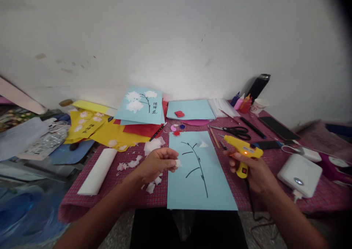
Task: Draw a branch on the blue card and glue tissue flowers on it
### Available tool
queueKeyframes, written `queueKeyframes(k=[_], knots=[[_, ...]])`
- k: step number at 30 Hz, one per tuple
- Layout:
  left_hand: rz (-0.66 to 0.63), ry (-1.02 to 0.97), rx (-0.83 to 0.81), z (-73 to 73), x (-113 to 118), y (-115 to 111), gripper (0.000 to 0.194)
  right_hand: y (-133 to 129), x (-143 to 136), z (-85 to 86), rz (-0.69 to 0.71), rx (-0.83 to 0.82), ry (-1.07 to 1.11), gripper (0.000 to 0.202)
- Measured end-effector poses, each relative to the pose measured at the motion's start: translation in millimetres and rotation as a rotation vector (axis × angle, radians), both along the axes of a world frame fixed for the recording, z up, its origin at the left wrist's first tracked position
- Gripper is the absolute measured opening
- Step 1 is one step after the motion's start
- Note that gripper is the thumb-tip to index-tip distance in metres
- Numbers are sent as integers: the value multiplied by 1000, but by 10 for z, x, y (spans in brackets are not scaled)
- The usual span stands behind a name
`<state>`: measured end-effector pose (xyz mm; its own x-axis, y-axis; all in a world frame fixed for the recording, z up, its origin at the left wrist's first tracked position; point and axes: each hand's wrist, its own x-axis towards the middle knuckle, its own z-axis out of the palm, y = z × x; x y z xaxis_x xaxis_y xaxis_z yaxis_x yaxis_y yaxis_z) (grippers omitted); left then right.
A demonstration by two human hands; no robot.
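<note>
While the left hand (161, 164) pinches a white paper scrap (178, 163) over the blue sheet (183, 196), the right hand (255, 170) grips a yellow glue gun (238, 145) beyond its right edge. The drawn branch (200, 163) lies between, nearer the left fingers, its stem running lengthwise. The checked-cloth tabletop (74, 204) meets a pale wall (178, 40).

Column of three black handwritten Chinese characters on blue card (139, 114), lower two read 球花, top one unclear, black characters (88, 130) on yellow card (78, 134) too small to read, power bank (305, 170) display (299, 182) lit, readout illegible
</note>
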<state>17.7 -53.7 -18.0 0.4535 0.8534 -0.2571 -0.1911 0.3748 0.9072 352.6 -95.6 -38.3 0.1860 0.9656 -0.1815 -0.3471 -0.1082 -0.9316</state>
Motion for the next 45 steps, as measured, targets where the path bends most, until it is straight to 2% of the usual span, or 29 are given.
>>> queueKeyframes(k=[3,7,11,14,20,25,35,45], knots=[[48,-39,-33,17,118,-39,41,-95,-196,80,15,23,22,24],[97,-179,-87,84,388,-96,34,-176,-600,163,44,29,-65,23],[99,-269,-105,124,641,-147,28,-156,-956,201,9,60,-26,31],[91,-291,-108,109,739,-180,25,-121,-1074,186,-35,84,-28,29],[114,-288,-120,37,793,-217,24,-119,-1099,107,-68,155,-67,25],[142,-275,-122,1,828,-229,28,-128,-1114,131,-91,167,-105,24],[44,-84,-35,-53,762,-186,31,-80,-1066,184,-74,93,-155,18],[-9,-11,75,20,684,-119,32,-79,-1036,243,1,69,-207,18]])
